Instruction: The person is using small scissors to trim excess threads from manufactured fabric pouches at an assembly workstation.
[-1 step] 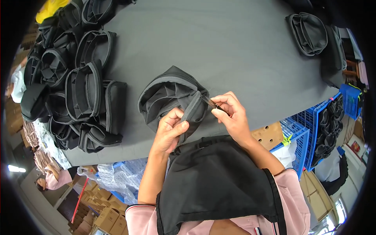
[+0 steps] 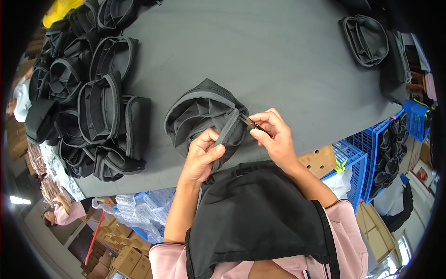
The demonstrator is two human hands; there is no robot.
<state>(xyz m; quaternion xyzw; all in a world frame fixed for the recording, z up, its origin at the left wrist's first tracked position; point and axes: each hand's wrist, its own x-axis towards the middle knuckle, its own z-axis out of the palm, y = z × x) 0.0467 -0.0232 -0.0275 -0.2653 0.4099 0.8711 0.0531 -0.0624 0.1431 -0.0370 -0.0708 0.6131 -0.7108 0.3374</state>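
Observation:
A black fabric pouch (image 2: 204,109) with grey-edged binding and inner dividers lies on the grey-covered table in front of me, its mouth facing up. My left hand (image 2: 203,151) pinches the near part of its rim between thumb and fingers. In my right hand (image 2: 274,135) is a small dark pair of thread snips (image 2: 251,123), held between thumb and fingers. Their pointed tips meet the right side of the rim, close to the end of a binding strip. Whether a thread lies between the blades is too small to tell.
Several similar pouches (image 2: 100,109) are heaped on the table's left side. Another open pouch (image 2: 367,42) stands at the far right. Beyond the right edge are blue crates (image 2: 371,144) holding black items. Clear plastic wrap (image 2: 144,209) and cardboard boxes (image 2: 125,260) sit below left; a person (image 2: 67,211) is beyond.
The snips' tips and the pouch have shifted very slightly. Both hands keep their hold.

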